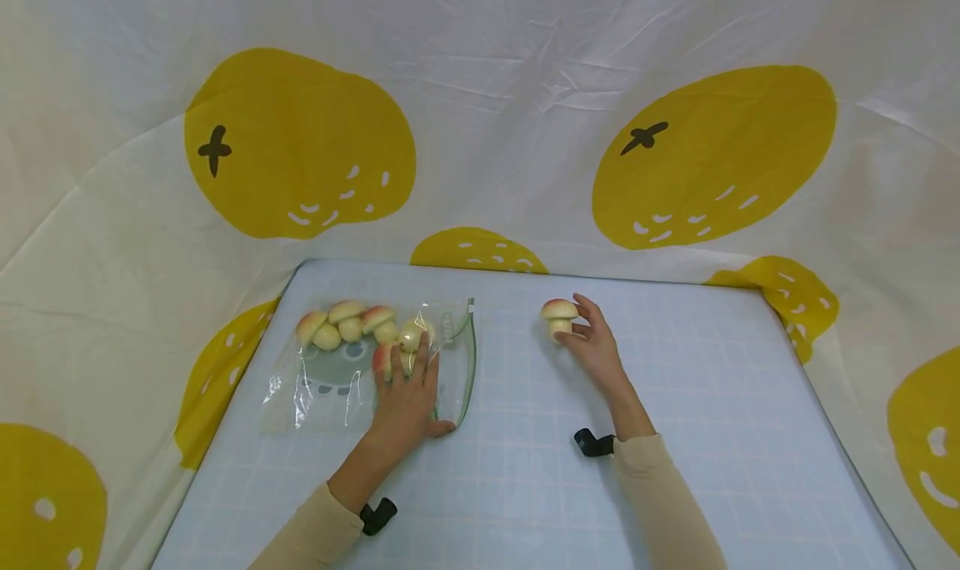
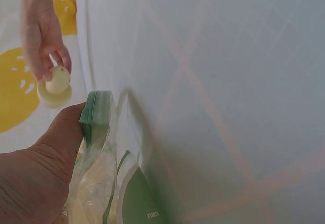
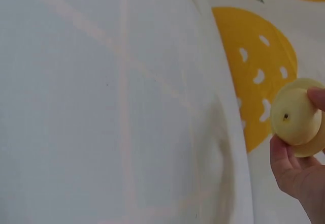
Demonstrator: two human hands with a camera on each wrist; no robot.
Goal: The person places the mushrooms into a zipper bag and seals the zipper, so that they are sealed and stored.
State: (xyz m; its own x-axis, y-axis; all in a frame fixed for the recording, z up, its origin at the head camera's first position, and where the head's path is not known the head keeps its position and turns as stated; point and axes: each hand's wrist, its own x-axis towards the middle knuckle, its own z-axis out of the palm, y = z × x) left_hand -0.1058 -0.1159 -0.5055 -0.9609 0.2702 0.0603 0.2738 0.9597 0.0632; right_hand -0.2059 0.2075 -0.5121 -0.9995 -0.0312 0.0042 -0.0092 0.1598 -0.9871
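A clear zip bag with a green zip strip lies flat, its zip end to the right. Several toy mushrooms with cream stems and reddish caps are inside it. My left hand rests on the bag with fingers extended over the mushrooms nearest the zip end. Its thumb touches the green zip strip. To the right of the bag, my right hand holds another toy mushroom upright by the stem, between thumb and fingers. From the right wrist, the stem's base shows a small dark hole.
The table has a pale blue cloth with a faint grid. Behind and beside it hangs a white curtain printed with large yellow fruit. A black wrist-camera mount sits at each wrist.
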